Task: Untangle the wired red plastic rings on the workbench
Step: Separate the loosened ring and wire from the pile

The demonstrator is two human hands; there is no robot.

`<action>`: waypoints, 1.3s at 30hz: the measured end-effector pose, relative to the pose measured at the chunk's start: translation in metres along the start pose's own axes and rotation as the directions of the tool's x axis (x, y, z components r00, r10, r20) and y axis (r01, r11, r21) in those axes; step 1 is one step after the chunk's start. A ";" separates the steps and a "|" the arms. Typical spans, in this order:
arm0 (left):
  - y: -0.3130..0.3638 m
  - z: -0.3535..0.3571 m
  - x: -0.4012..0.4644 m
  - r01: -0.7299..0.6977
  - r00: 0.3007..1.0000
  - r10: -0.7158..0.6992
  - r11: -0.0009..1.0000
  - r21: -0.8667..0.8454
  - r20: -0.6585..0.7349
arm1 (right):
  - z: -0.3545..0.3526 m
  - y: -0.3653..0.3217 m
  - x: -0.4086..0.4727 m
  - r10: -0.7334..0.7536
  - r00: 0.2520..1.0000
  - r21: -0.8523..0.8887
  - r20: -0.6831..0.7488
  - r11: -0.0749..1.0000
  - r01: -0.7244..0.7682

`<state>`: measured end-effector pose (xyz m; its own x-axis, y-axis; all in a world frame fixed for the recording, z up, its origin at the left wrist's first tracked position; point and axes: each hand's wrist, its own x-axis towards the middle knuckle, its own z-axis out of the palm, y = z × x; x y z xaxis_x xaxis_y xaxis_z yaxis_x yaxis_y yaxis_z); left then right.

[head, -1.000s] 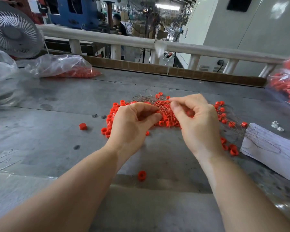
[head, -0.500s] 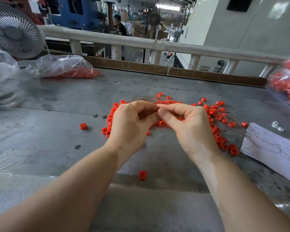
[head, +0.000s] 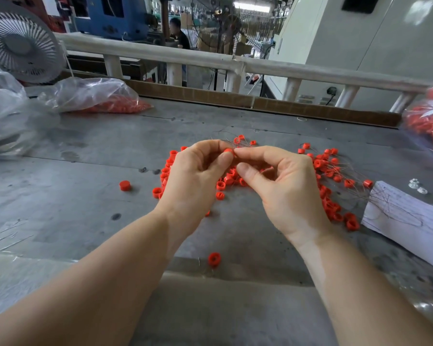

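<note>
clear bag (head: pixel 93 96) of red rings; left hand (head: pixel 198 181) pinching ring (head: pixel 228 151)

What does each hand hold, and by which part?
The left hand pinches a red ring by its sides; the right hand seems to pinch a thin wire beside it.

A single wide-angle view from the person's head looks forward and down across the grey metal bench (head: pixel 85 208), close enough that both forearms fill the lower frame. Straight edges bow toward the borders. Beyond the bench's far white railing (head: pixel 310 72), a factory hall recedes.
</note>
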<state>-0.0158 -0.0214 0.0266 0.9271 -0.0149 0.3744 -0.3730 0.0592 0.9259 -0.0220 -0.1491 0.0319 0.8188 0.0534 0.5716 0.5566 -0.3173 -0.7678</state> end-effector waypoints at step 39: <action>0.007 0.003 -0.006 -0.127 0.992 0.127 0.992 -0.008 -0.026 | -0.007 0.001 0.007 0.220 0.970 0.365 0.104 0.899 -0.243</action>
<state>-0.0239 -0.0239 0.0310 0.8729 0.0184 0.4876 -0.4876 0.0685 0.8704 -0.0172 -0.1556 0.0372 0.9313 0.0800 0.3553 0.3525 0.0473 -0.9346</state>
